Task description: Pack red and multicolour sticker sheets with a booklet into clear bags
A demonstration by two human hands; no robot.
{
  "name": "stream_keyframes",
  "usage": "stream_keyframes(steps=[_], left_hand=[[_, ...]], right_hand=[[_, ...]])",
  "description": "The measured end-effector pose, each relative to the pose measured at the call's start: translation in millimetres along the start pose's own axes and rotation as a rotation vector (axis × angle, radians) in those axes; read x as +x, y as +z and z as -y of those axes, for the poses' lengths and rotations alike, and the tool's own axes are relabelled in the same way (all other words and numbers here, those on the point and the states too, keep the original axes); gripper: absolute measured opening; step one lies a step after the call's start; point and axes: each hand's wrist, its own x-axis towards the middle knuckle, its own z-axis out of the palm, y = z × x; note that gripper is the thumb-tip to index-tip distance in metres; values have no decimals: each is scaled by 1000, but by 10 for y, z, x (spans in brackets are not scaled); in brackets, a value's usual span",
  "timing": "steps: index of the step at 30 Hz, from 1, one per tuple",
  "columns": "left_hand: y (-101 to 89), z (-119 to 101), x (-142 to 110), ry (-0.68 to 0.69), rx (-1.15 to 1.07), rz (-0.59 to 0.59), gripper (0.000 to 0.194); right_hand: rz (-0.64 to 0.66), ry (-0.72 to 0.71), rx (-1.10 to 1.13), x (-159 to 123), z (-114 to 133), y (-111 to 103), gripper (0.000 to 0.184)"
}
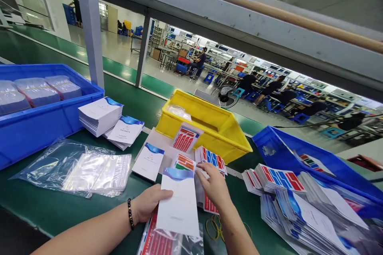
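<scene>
My left hand (149, 202), a beaded bracelet at its wrist, grips a white booklet (178, 203) with a blue top band, thumb on its front. Behind the booklet's top edge rises a sheet of orange and green labels (184, 161). The fingers of my right hand (214, 186) are closed at that sheet's right edge. Beneath the booklet lie clear plastic bags (188, 243) and a red printed sheet (149, 239). Just beyond my right hand is a stack of red and blue label sheets (211, 158). Another booklet (149, 162) lies left of my hands.
Stacked booklets (100, 113) and clear bags (100, 173) lie left, near a blue bin (44, 127). A yellow bin (206, 135) stands ahead. To the right are booklet piles (308, 219), label stacks (279, 178) and another blue bin (278, 147). Rubber bands (214, 227) lie by my right forearm.
</scene>
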Motion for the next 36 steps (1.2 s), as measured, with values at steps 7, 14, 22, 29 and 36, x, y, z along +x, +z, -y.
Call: stream_keyframes(steps=[7, 14, 22, 29, 36], left_hand=[[-11, -33, -24, -125, 113, 97, 47], [-27, 24, -18, -151, 107, 83, 47], [-22, 51, 32, -207, -14, -41, 49], [119, -15, 6, -194, 12, -96, 47], [105, -26, 9, -240, 131, -167, 47]], right_hand=[[50, 89, -7, 265, -152, 283, 17], [22, 152, 196, 256, -148, 114, 13], [-151, 388, 535, -28, -347, -243, 47], [242, 497, 769, -423, 142, 76, 39], [-201, 365, 219, -564, -105, -23, 33]])
